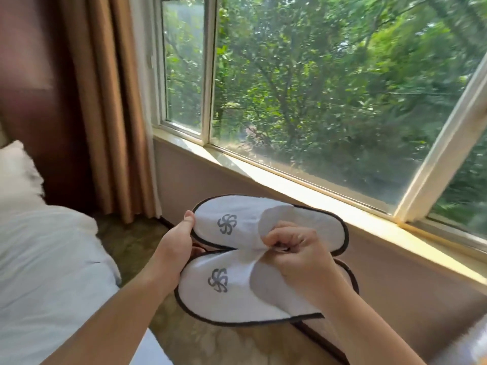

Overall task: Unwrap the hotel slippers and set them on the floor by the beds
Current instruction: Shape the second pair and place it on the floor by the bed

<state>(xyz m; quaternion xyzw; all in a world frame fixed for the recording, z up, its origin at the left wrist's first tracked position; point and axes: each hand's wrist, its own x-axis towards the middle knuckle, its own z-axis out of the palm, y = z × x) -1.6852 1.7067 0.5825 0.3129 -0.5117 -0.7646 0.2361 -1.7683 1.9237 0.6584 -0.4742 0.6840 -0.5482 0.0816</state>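
Note:
Two flat white hotel slippers with dark trim and a grey pinwheel logo are held side by side in the air over the carpet. My left hand [180,239] grips the toe end of the far slipper [237,227], thumb on top. The near slipper [229,291] lies against it, just below. My right hand [297,252] is closed, pinching the thin white upper edge where the two slippers meet and pulling it up. No wrapper is visible.
A bed with white bedding [42,272] and a pillow [15,175] is at the left. Patterned carpet [126,243] runs between the bed and the wall under the window sill [290,177]. Tan curtains [105,114] hang in the corner.

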